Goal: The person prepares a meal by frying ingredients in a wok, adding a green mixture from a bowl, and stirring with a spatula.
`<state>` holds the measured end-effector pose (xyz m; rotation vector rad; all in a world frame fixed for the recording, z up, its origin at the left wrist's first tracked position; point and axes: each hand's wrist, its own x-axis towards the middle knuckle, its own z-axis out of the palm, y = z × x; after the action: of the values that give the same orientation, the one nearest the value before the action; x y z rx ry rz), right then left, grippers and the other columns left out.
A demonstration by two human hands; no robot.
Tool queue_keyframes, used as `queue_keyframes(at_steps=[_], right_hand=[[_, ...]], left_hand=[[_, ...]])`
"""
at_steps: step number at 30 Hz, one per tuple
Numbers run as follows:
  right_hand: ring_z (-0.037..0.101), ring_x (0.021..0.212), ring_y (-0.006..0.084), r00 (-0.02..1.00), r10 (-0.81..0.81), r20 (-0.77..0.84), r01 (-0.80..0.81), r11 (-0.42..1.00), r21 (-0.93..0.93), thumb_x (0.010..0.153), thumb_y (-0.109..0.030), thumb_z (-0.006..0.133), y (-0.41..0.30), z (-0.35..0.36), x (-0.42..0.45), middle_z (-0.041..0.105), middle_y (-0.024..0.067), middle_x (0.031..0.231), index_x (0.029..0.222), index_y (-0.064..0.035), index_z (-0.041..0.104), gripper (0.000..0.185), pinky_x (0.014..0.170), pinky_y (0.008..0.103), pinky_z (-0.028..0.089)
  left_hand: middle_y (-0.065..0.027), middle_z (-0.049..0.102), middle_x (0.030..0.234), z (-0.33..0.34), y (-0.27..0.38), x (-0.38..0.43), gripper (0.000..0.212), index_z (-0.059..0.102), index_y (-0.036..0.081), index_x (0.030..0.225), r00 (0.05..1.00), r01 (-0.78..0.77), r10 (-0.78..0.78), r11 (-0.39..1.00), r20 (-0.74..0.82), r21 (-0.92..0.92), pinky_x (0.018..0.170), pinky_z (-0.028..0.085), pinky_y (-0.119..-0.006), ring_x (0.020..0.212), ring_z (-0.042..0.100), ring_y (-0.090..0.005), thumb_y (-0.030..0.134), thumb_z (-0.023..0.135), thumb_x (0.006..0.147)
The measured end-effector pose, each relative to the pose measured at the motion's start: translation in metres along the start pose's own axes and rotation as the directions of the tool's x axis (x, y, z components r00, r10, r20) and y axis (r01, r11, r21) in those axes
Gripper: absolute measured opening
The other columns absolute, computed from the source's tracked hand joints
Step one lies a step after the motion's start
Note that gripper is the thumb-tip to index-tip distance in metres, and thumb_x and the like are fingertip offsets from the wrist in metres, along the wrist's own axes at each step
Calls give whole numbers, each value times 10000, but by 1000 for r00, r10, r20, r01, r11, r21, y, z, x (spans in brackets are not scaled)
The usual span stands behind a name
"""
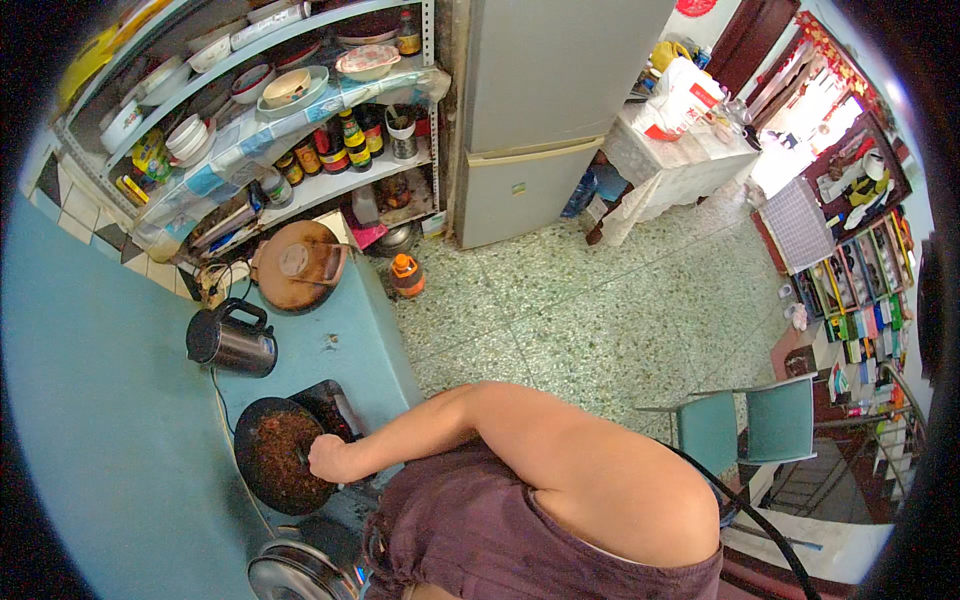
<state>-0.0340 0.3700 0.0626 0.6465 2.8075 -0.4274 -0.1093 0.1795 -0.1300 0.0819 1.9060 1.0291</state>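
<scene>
My right hand (332,458) is closed in a fist at the right rim of a dark wok (250,480). It grips a short visible bit of a dark handle, seemingly of a cooking utensil; the rest is hidden by the hand and the food. Brown, finely chopped food (285,450) with some reddish bits fills much of the wok. The wok stands on the blue counter beside a black stove part (326,405). My left hand is out of view; a purple top covers the lower middle of the picture.
An electric kettle (236,341) and a round brown lidded pan (296,266) stand beyond the wok. Steel cookware (292,574) is nearer the bottom edge. An orange-capped bottle (407,276) stands on the floor by the counter, near the fridge (536,90).
</scene>
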Motion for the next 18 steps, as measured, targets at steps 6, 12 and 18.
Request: queue_keyframes(at_steps=[6, 12, 18], right_hand=[[600, 793, 214, 998, 57, 23, -58, 998, 14, 699, -126, 578, 11, 35, 10, 642, 53, 840, 794, -101, 671, 135, 585, 345, 481], [620, 722, 226, 993, -64, 99, 58, 996, 62, 601, -107, 615, -2, -6, -9, 639, 69, 756, 738, -102, 670, 147, 522, 377, 496], [615, 611, 277, 957, -99, -274, 116, 992, 44, 707, -100, 487, 41, 11, 18, 603, 141, 634, 681, -46, 614, 140, 516, 380, 493]], left_hand=[[-113, 513, 661, 6, -6, -2, 721, 188, -28, 1303, 1000, 0, 1, 1000, 22, -20, 433, 388, -327, 497, 468, -185, 364, 540, 810], [-118, 518, 672, -20, -22, -25, 715, 187, -27, 1302, 1000, -7, 3, 989, -31, -145, 438, 392, -331, 505, 473, -190, 358, 538, 813], [-79, 471, 507, 7, 15, -49, 788, 62, -15, 1337, 998, 53, -58, 987, -32, -149, 352, 338, -296, 365, 426, -160, 359, 526, 822]])
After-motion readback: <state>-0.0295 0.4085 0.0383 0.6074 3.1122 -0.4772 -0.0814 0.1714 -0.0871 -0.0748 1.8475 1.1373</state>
